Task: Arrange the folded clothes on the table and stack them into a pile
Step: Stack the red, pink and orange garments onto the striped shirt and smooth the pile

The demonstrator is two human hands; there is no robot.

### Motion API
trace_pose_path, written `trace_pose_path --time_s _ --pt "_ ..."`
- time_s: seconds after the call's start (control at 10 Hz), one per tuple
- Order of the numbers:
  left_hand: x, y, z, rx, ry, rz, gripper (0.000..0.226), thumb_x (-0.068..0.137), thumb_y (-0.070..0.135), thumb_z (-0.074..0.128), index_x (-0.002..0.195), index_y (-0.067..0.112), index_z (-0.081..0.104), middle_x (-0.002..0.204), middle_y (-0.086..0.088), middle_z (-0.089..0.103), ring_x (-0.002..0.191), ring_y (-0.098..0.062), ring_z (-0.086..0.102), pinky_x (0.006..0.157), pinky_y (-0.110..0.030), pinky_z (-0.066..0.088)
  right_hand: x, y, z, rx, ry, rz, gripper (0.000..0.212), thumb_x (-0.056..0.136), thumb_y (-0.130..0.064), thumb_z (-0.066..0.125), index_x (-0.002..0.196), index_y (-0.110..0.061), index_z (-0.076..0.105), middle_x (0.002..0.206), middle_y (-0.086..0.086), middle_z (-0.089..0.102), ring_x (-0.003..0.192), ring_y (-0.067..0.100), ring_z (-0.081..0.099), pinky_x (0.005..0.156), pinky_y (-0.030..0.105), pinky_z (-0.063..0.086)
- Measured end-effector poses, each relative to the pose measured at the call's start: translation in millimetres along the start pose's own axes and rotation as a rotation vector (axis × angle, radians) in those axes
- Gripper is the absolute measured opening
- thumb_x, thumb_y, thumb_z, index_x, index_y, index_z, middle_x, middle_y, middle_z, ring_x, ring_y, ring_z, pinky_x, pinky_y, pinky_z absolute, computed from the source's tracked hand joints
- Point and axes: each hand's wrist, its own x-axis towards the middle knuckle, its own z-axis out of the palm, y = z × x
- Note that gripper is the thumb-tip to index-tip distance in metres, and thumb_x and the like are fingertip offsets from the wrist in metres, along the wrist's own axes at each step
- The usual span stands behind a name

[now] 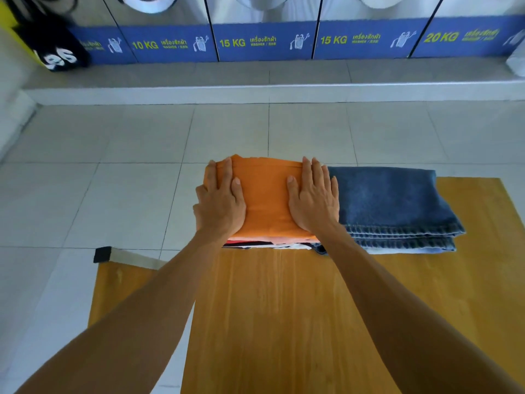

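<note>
Pressing both hands flat on orange garment below "15 KG" washers.

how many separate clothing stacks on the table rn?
2: a mixed pile topped by the orange garment under both hands, far left; folded jeans right beside it. Layers beneath may be hidden.

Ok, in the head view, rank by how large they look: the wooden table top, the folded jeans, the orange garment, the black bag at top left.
1. Wooden table top, largest by far.
2. Folded jeans.
3. Orange garment, partly hidden by both hands.
4. Black bag, smallest, but far off and cropped, so unsure.
</note>
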Motion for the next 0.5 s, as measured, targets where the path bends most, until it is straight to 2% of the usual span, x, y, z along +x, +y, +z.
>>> trace_pose_path --time_s 0.1,0.2,0.3,0.5 --pt "5 1 -9 0.079 -0.100 -0.017 0.058 0.097 0.058 0.009 0.151 0.040 -0.003 0.164 0.001 0.002 0.144 -0.040 0.022 0.106 -0.067 0.029 -3 -1 -11 0.003 -0.073 -0.001 0.072 0.102 -0.062 0.011 0.161 -0.022 0.001 0.169 0.003 0.000 0.155 0.025 -0.002 0.125 0.048 0.001" --pt "6 -4 -22 0.233 -0.178 0.018 0.063 0.094 0.063 0.006 0.151 0.039 -0.009 0.164 0.000 -0.009 0.150 -0.038 -0.001 0.114 -0.066 0.009 -18 3 -22 -0.002 -0.110 0.010 0.073 0.102 -0.062 0.012 0.161 -0.024 -0.003 0.169 0.004 -0.004 0.155 0.026 -0.005 0.124 0.051 0.002" --pt "-14 -11 -35 0.303 -0.161 0.075 0.064 0.096 0.061 0.008 0.153 0.035 0.000 0.164 -0.008 -0.006 0.150 -0.038 -0.002 0.116 -0.063 0.007 -40 8 -33 -0.023 -0.131 0.023 0.071 0.102 -0.061 0.011 0.160 -0.025 -0.006 0.169 0.002 -0.005 0.155 0.026 -0.005 0.123 0.056 0.004" --pt "-55 -11 -59 0.269 -0.193 0.170 0.057 0.099 0.054 0.013 0.152 0.034 0.021 0.164 -0.011 0.001 0.150 -0.038 -0.005 0.115 -0.062 0.003 -76 5 -62 0.000 -0.078 0.020 0.066 0.105 -0.054 0.012 0.161 -0.022 0.001 0.169 0.000 0.001 0.156 0.024 -0.003 0.123 0.057 0.007"
